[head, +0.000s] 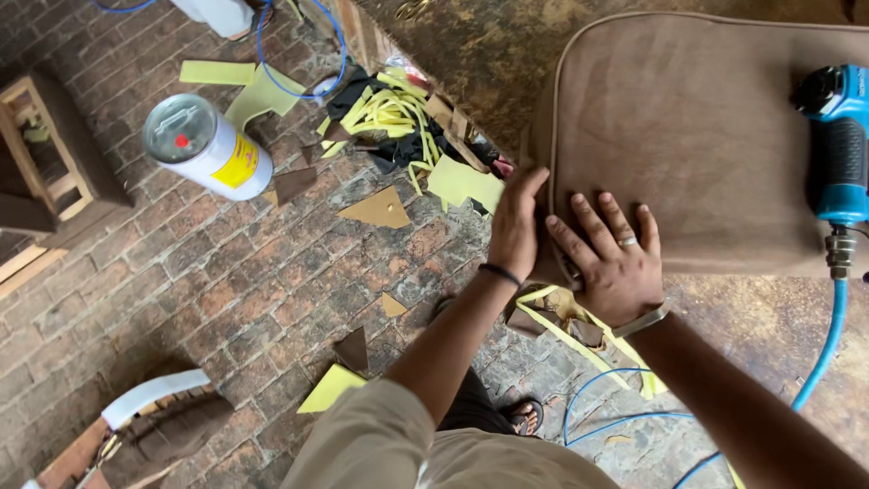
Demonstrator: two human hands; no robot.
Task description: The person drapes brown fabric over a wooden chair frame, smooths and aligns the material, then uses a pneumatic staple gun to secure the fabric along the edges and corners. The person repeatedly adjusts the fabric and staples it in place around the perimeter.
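As both press the brown cushion (697, 127), right hand (611, 258) flat, fingers spread; left hand (516, 226) cupping its edge.

Soft, even daylight fills the scene, bright without harsh shadows. The shiny lid of the white cylindrical metal can (181, 129) catches a pale glare. Wide-angle distortion bends the red brick floor (226, 281) toward the edges. Focus is sharp throughout.
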